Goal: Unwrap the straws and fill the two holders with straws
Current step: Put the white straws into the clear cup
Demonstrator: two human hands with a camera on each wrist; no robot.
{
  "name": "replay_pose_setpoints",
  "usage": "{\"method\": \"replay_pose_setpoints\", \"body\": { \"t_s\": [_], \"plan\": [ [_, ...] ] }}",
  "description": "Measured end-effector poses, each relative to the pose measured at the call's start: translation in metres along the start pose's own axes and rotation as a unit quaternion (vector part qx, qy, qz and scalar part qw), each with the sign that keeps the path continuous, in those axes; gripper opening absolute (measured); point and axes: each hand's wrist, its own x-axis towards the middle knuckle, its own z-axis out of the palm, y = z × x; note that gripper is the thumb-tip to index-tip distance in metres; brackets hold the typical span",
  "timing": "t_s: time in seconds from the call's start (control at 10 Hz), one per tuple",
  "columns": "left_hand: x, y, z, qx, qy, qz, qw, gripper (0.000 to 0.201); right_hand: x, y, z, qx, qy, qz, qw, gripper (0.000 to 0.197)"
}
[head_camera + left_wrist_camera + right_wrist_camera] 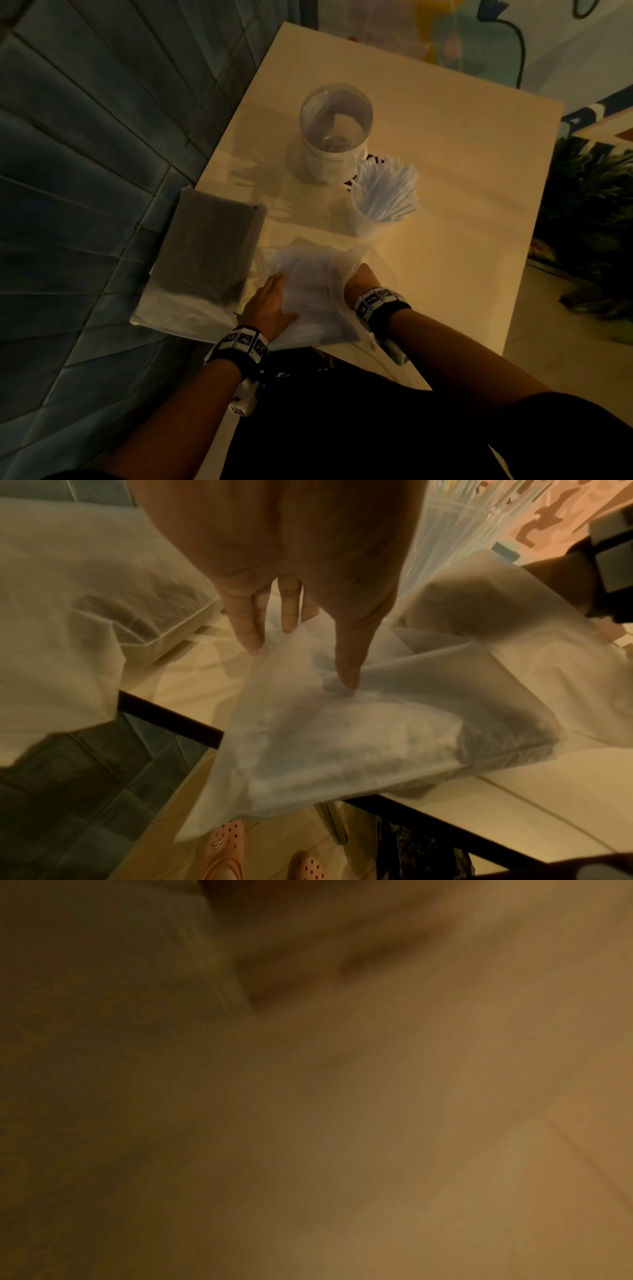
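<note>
Pressing straw bag (308,294), left hand (269,308) flat; right hand (363,279) inside bag, grip unreadable.

A frosted plastic bag (359,739) is being pressed down on the tabletop (514,804) by the left hand (291,561), with straight fingers (346,653) laid on its upper flap. The right hand (479,607) is being seen only dimly through the bag, pushed inside its open end. A second bag (85,610) is being shown at the left, and pink perforated shoes (222,850) are being shown on the floor below the tabletop edge.
</note>
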Motion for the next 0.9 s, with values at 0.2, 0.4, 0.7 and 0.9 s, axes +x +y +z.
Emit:
{"method": "replay_pose_setpoints", "body": {
  "t_s": [0.2,0.4,0.7,0.9],
  "plan": [
    [0.001,-0.005,0.003,0.0,0.008,0.006,1.0,0.089,-0.005,0.004,-0.002,-0.019,-0.032,0.028,0.999,0.044],
    [0.003,-0.004,0.004,-0.01,0.009,-0.003,1.0,0.085,0.004,0.013,0.002,-0.105,-0.099,0.018,0.989,0.033],
    [0.003,-0.003,0.003,-0.011,0.006,-0.01,1.0,0.082,0.001,0.018,0.009,0.044,-0.077,0.041,0.995,0.05],
    [0.003,-0.002,0.001,-0.001,0.009,-0.016,1.0,0.083,-0.012,0.027,0.002,0.115,-0.073,0.001,0.991,0.062]
  ]
}}
